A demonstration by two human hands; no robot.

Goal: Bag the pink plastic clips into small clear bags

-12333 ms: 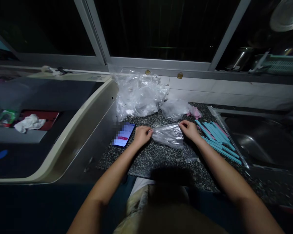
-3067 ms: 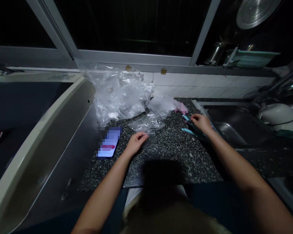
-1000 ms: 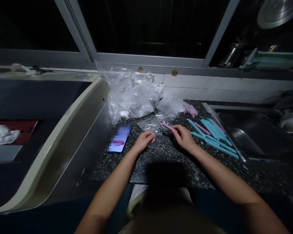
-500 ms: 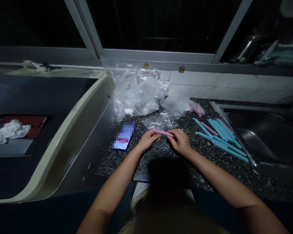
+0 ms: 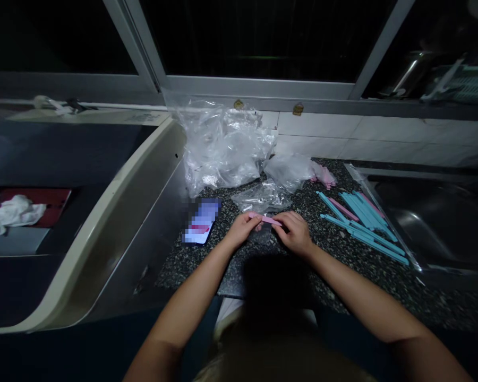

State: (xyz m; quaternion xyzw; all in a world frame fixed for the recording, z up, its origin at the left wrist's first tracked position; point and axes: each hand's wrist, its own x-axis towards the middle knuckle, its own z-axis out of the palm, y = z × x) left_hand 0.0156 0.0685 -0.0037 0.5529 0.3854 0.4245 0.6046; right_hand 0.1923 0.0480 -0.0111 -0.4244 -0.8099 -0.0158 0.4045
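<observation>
Between my hands is a short, flat pink strip (image 5: 265,218), held level above the dark speckled counter. My left hand (image 5: 244,229) is closed on its left end, thumb on top. The fingers of my right hand (image 5: 293,232) pinch its right end. Just beyond the strip lies a crumpled clear plastic bag (image 5: 263,196). Under my hands a piece of clear plastic shows faintly on the counter. To the right, several long blue strips (image 5: 366,215) lie in a loose pile with a few pink strips (image 5: 343,209) among them.
A large heap of clear plastic bags (image 5: 227,148) fills the back of the counter. A phone (image 5: 202,222) with a lit screen lies left of my hands. On the right is a metal sink (image 5: 442,223); on the left stands a cream-edged machine (image 5: 115,196).
The pink strip has turned slightly, so more of its flat face shows and its right end sits a little lower. Both hands keep their hold in nearly the same place.
</observation>
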